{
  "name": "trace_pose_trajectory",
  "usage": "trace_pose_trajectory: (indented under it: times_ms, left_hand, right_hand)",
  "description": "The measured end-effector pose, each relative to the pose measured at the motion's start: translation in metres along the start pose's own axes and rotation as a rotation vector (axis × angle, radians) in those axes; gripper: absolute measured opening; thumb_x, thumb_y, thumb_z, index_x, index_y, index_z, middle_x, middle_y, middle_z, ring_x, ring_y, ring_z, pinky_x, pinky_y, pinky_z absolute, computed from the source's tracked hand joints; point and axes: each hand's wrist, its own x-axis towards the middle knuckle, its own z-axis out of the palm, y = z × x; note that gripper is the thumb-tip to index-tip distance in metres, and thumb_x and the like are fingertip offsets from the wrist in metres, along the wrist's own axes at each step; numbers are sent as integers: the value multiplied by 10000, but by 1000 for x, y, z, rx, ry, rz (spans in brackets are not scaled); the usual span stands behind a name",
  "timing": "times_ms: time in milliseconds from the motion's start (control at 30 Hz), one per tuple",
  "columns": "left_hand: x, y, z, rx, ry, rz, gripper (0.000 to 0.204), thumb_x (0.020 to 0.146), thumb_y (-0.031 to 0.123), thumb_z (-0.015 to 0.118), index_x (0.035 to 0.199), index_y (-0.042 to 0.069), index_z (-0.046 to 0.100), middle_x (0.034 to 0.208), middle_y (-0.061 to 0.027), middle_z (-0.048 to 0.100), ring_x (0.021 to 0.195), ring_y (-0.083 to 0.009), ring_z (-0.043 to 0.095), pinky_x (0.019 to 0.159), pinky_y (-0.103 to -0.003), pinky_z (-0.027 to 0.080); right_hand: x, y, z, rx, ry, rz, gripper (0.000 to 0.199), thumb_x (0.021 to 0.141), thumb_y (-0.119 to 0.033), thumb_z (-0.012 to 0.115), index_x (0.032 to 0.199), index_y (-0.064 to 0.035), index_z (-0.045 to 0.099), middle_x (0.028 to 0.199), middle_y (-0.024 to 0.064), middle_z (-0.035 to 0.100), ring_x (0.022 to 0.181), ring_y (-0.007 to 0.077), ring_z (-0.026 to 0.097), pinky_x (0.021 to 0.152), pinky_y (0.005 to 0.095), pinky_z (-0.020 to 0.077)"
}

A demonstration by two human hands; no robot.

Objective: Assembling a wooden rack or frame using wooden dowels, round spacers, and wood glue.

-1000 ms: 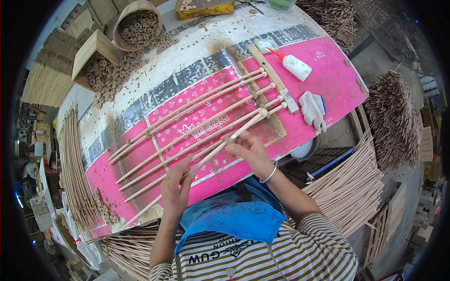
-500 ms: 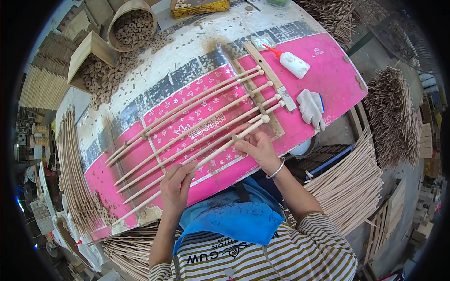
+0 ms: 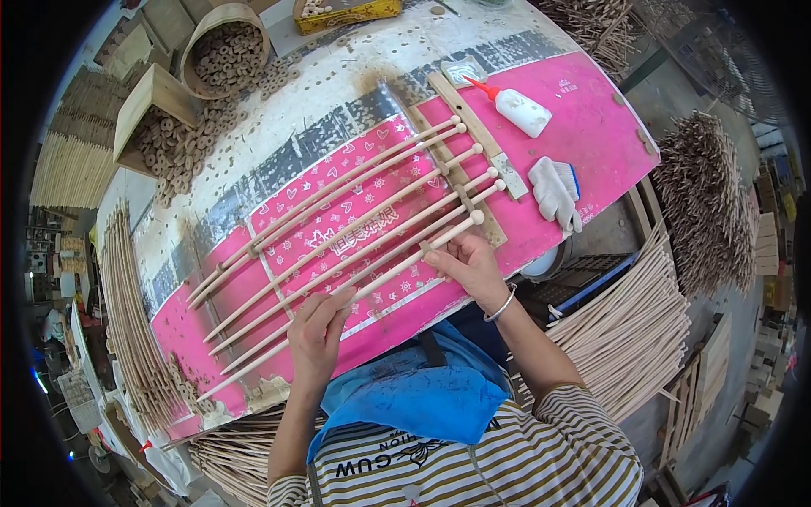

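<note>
A long pale wooden rod [image 3: 384, 279] with a ball end slants across the near side of the pink-covered table, held in both of my hands. My left hand [image 3: 319, 329] pinches it near the middle. Closer to the ball end [image 3: 476, 217], my right hand [image 3: 470, 269] has thumb and fingers closed about it, beside a small wooden ring [image 3: 425, 247] threaded on the rod. Several similar ball-ended rods [image 3: 338, 239] lie roughly parallel just beyond, some carrying rings. Their ball ends lie near a flat wooden strip [image 3: 477, 127].
At the right lie a white glue bottle [image 3: 524, 112] with a red nozzle and a white glove [image 3: 555, 193]. A round tub [image 3: 226, 57] and a wooden box [image 3: 152, 114] spill rings at the far left. Bundled rods stand left [image 3: 131, 313] and right [image 3: 629, 329].
The view has shifted slightly, moving the table and its rods a little left in the picture. Both hands keep their grip, and the held rod's ball end sits slightly farther right relative to its neighbours.
</note>
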Motion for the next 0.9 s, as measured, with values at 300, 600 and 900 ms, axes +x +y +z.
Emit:
trace_pose_trajectory:
  times_ms: [300, 600, 900]
  left_hand:
    - [46, -6, 22, 167, 69, 154, 275, 900, 21, 746, 1170, 64, 772, 988, -111, 666, 882, -276, 673, 728, -381, 537]
    - [99, -20, 59, 269, 103, 243, 217, 926, 75, 731, 1140, 89, 765, 947, -77, 635, 853, -252, 675, 676, -394, 533]
    - [105, -29, 74, 322, 69, 242, 234, 922, 99, 735, 1154, 94, 764, 938, -77, 637, 832, -269, 679, 661, -397, 543]
  right_hand:
    - [6, 2, -29, -121, 301, -194, 195, 1019, -201, 739, 1019, -10, 697, 787, -17, 666, 690, 40, 589, 610, 216, 458]
    - [4, 21, -39, -402, 371, -296, 175, 1021, -169, 709, 1071, -2, 723, 786, 15, 674, 663, 71, 602, 599, 231, 451]
    - [2, 12, -35, -469, 360, -305, 173, 1031, -157, 691, 1087, 4, 722, 811, -1, 663, 691, 60, 589, 622, 229, 453]
